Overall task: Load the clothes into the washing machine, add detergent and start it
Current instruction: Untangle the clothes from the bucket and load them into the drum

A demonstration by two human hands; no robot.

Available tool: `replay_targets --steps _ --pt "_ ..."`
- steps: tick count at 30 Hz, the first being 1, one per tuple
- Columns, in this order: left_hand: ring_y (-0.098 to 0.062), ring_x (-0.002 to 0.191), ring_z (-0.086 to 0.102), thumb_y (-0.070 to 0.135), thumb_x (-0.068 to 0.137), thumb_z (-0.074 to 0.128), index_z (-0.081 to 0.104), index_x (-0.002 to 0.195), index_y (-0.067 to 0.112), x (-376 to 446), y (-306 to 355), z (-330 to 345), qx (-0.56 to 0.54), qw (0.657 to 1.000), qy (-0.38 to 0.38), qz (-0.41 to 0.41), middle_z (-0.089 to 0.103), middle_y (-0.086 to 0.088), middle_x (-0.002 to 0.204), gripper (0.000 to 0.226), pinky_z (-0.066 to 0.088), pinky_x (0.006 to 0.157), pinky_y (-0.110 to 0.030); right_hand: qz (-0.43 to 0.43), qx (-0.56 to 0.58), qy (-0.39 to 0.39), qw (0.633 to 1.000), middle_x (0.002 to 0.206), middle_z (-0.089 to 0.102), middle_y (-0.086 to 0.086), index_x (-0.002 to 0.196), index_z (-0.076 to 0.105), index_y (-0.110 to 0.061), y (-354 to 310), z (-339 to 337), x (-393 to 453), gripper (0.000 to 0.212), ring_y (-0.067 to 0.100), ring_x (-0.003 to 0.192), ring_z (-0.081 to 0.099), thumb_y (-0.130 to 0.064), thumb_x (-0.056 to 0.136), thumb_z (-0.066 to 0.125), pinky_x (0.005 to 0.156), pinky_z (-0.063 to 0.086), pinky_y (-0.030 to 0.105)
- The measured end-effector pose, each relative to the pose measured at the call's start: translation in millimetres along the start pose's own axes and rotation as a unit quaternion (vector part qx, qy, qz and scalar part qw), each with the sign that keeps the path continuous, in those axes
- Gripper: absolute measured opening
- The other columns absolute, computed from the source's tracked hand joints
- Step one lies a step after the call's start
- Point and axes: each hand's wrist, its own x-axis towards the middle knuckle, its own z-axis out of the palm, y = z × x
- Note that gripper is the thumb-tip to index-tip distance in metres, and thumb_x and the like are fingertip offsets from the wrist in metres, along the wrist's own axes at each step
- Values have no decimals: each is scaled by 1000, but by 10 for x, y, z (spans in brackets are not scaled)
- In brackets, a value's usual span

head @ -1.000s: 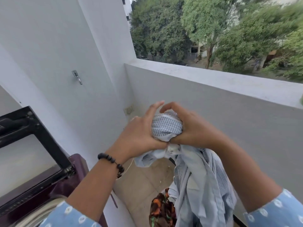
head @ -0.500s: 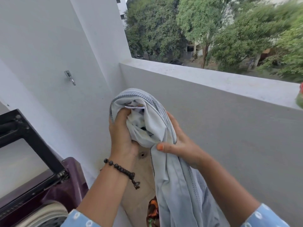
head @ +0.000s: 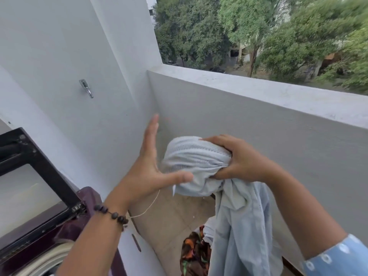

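In the middle of the frame the right hand point(head: 237, 158) has its grip clenched on a bunched pale blue shirt point(head: 197, 166), fingers curled over the top of the wad and thumb tucked under it, while the rest of the cloth hangs down toward the lower right. The left hand point(head: 151, 168) is released, its fingers straight and pointing up, its palm turned to the bundle and its thumb stretched out so the tip lies against the lower left of the wad. A dark bead bracelet point(head: 111, 214) circles the left wrist. At the lower left of the frame the washing machine point(head: 83, 220) shows a dark purple top with its black-framed lid point(head: 37, 168) raised, and a pale curve of the drum rim peeks out at the bottom edge. Below the hanging shirt, at the bottom centre, lies a cloth point(head: 194, 253) printed in orange, brown and green. A metal hook point(head: 86, 88) sits on the white wall at the upper left, and green trees point(head: 258, 30) fill the upper right beyond the balcony wall point(head: 258, 108).
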Motion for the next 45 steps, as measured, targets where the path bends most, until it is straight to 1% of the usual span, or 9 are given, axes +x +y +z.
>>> replay_targets --steps 2,5,8,13,18,25,33,37,45 --pt "-1 150 -7 73 49 80 -23 141 58 82 138 11 217 972 -86 19 -2 18 163 139 -4 120 -56 -25 -56 -64 996 118 58 -13 135 53 -35 -99 29 66 79 2 107 55 -23 64 86 92 43 20" --pt "-8 136 42 61 57 84 -19 144 55 180 227 135 261 951 -163 27 45 19 147 135 11 119 -58 -66 -71 -98 990 119 61 -18 134 50 -35 -246 79 104 81 -1 107 57 -23 63 87 90 44 17" --pt "-5 101 66 33 60 92 8 146 55 182 145 134 138 982 -123 29 63 20 118 122 50 97 -38 -49 -17 -86 995 115 59 -23 138 42 -33 -256 53 67 86 -6 103 58 -15 65 85 85 43 11" --pt "-17 90 73 -5 59 89 33 145 31 207 20 95 -118 992 -51 15 75 -4 101 109 56 76 -26 -5 176 -76 981 133 55 -5 145 30 -31 -135 66 -1 89 10 118 59 -11 72 78 101 48 33" --pt "-13 90 71 14 47 89 45 134 19 284 -10 -30 -325 941 85 30 69 0 109 97 57 71 -23 65 201 -106 972 134 47 -32 140 27 -49 75 172 -105 96 -8 127 46 -22 70 87 108 40 24" --pt "-2 62 70 26 60 65 55 109 11 258 78 -104 -427 883 190 -44 66 0 89 52 54 53 -18 90 310 63 944 94 75 7 102 70 -8 36 144 5 35 23 85 72 -1 68 71 73 60 37" --pt "4 79 70 8 88 59 56 114 1 221 143 100 -382 877 291 19 75 11 87 28 52 67 -9 96 371 231 895 62 68 -8 66 67 -22 -354 232 153 20 8 60 62 -7 55 61 57 51 23" --pt "-8 99 69 19 88 62 54 131 3 257 114 165 -415 834 364 10 67 -7 117 46 54 77 -18 88 377 138 911 100 70 3 105 64 -25 -414 524 61 34 21 94 68 -24 71 65 86 56 45" --pt "-19 117 63 34 71 73 45 141 5 362 11 6 -510 785 353 3 55 -13 138 81 55 92 -34 92 356 -50 929 134 50 -27 148 18 -42 -161 582 -92 124 -4 119 56 -68 47 85 93 51 20"
